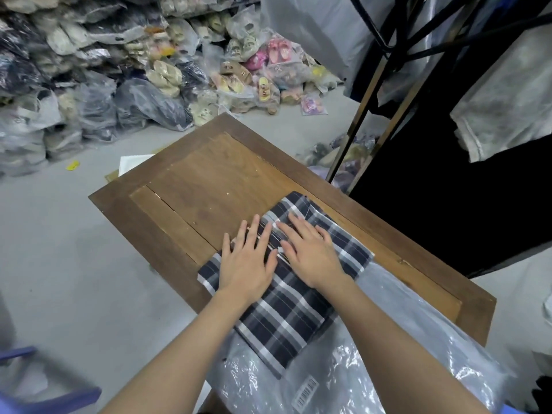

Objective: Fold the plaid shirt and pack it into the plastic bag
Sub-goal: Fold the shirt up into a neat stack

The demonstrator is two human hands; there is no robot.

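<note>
The plaid shirt (286, 318), dark navy with grey and white stripes, lies folded into a rectangle on the wooden table (209, 174). Its near end overlaps a clear plastic bag (373, 369) that carries a barcode label. My left hand (246, 261) lies flat on the shirt's left part, fingers straight and spread. My right hand (310, 252) presses flat on the shirt beside it, over the collar area. Neither hand grips the cloth.
A heap of bagged shoes and slippers (149, 70) fills the floor beyond the table. A dark clothes rack (418, 85) with covered garments stands at the right. A blue stool (44, 389) is at the lower left. Bare grey floor lies to the left.
</note>
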